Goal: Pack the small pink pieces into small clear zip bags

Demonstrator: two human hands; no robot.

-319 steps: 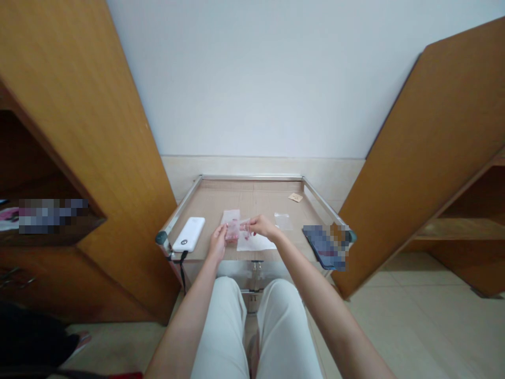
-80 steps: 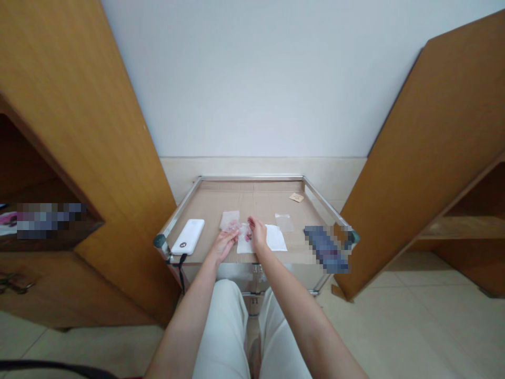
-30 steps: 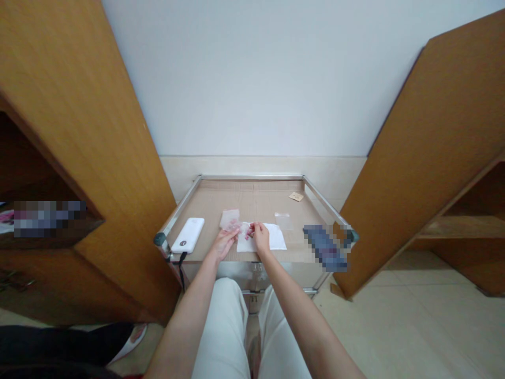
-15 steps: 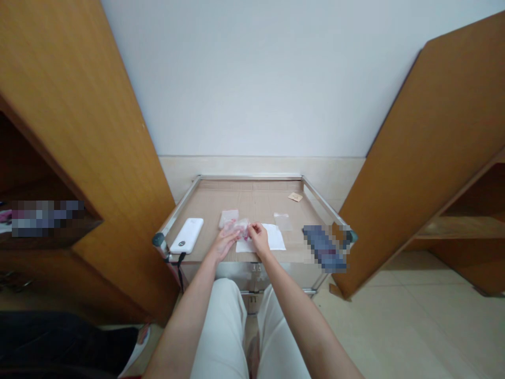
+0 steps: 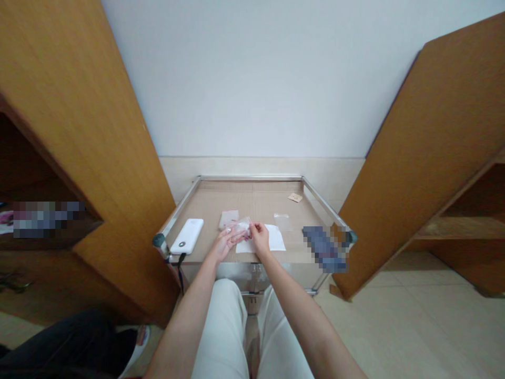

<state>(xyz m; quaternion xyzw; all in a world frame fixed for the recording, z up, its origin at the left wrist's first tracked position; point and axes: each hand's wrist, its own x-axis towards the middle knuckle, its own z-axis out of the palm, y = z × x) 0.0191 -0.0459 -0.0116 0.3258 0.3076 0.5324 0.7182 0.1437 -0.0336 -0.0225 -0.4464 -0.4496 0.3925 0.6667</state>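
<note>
Clear bag [image 5: 242,228] held between left hand [image 5: 226,239] and right hand [image 5: 259,237], both grasping it above white paper [image 5: 274,243]. Power bank [image 5: 187,236] lies further left on worktop [image 5: 252,197].

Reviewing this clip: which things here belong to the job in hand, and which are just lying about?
In use:
left hand, right hand, clear plastic bag between them, white paper sheet, probably pinkish packet and small clear bag.

Lying about:
white power bank, small tan card.

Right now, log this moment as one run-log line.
left hand: holds clear plastic bag | right hand: pinches its edge | beneath: white paper sheet
</note>
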